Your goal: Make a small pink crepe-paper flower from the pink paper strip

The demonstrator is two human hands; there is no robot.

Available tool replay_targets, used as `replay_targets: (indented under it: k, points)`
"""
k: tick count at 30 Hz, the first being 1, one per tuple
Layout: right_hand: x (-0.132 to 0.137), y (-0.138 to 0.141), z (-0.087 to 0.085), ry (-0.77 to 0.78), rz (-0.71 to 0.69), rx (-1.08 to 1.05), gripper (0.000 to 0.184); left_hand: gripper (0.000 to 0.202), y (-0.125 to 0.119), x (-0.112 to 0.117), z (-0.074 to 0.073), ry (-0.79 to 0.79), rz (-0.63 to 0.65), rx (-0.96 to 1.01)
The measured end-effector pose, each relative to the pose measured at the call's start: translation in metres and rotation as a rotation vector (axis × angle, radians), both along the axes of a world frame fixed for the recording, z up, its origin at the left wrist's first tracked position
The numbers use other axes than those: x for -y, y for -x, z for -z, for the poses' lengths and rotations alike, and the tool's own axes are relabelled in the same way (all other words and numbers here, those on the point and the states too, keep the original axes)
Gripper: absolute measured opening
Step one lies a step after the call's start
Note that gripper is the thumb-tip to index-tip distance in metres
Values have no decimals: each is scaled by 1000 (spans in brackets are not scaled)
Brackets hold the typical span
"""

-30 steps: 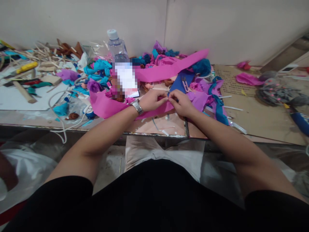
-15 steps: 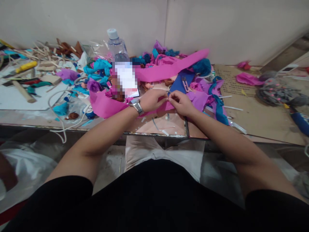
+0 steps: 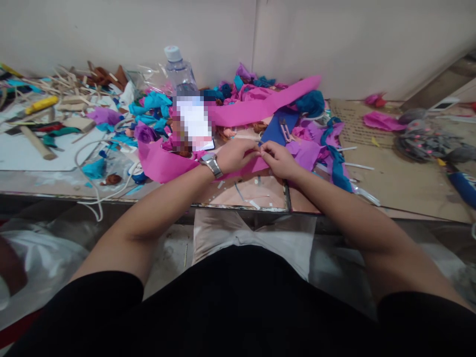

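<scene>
My left hand, with a metal watch on its wrist, and my right hand meet fingertip to fingertip above the table. Both are closed in a pinch. Whatever sits between the fingertips is too small and hidden to name. Just below them runs a pink crepe paper strip, passing behind my left wrist and showing again under my right fingers. Beyond my right hand lies a blue sheet with pink-handled snips on it. A lit phone leans near my left hand.
A water bottle stands behind the phone. Crumpled teal and purple paper lies to the right, beside cardboard. At left are a white cable, wood sticks and a yellow-handled tool.
Hardly anything differs. Both hands stay pinched together in the same place, with only a very slight shift of the fingers.
</scene>
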State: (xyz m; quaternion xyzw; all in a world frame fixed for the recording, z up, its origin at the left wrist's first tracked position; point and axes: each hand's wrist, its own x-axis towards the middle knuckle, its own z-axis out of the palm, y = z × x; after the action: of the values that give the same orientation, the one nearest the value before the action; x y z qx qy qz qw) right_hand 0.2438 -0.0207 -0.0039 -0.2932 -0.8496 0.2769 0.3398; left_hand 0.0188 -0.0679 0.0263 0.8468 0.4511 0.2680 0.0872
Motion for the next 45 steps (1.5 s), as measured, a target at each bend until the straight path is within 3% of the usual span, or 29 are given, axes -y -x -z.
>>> replay_targets:
  k: [8,21,34,45]
  points:
    - [1,0,-1,82,41,-14,26,27,1,-2,1,29,-22,-25]
    - [0,-1,1,-61,6,78,24,26,0,2,0,51,-14,-55]
    - [1,-2,-3,12,37,24,28,25,3,1,2,48,-12,-38]
    - [2,-2,-7,32,22,-7,28,30,5,3,-6,51,-31,85]
